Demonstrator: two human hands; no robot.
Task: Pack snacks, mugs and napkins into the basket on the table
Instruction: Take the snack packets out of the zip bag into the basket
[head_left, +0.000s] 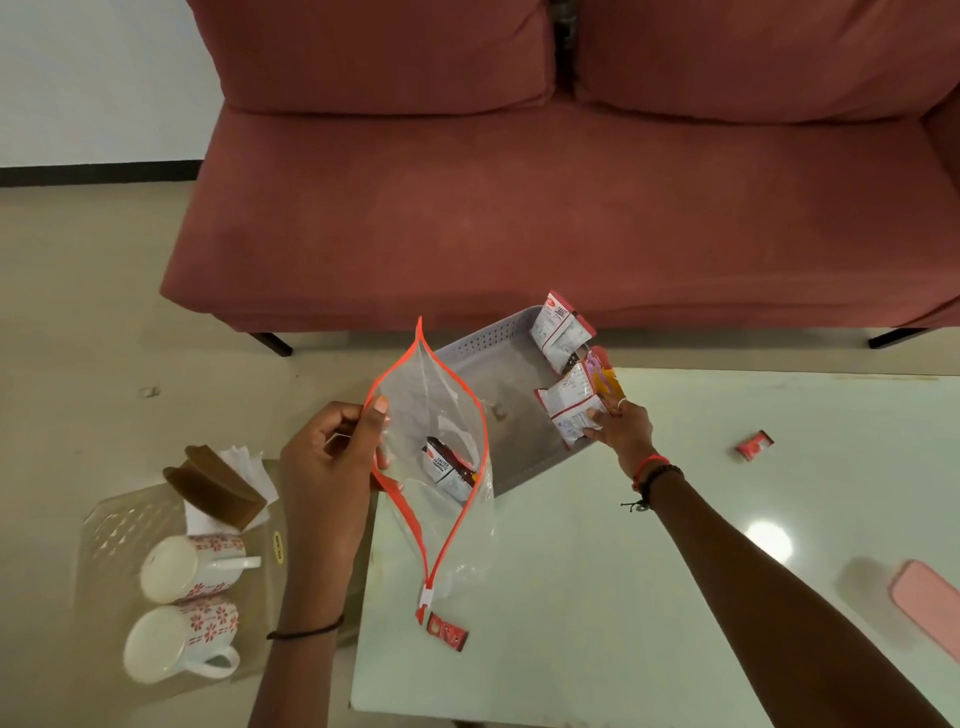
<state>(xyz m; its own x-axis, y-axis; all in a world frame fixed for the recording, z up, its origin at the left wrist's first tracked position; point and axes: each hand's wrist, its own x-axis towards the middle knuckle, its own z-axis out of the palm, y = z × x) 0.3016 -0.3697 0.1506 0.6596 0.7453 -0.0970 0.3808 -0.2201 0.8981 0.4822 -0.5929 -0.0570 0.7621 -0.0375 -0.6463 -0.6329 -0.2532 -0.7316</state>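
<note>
left hand (332, 457) is pinching the orange rim of the clear zip bag (436, 457), holding its mouth open above the table (623, 571); one peanut packet (449, 467) is sitting inside. right hand (621, 428) is gripping a snack packet (569, 408) plus a yellow one (608, 382) at the near right corner of the grey basket (493, 364). another packet (558, 330) is leaning on the basket's far right wall. two mugs (182, 603) and the napkin holder (218, 486) are lying on a tray left of the table. small red sachets (447, 630) are lying loose on the table.
</note>
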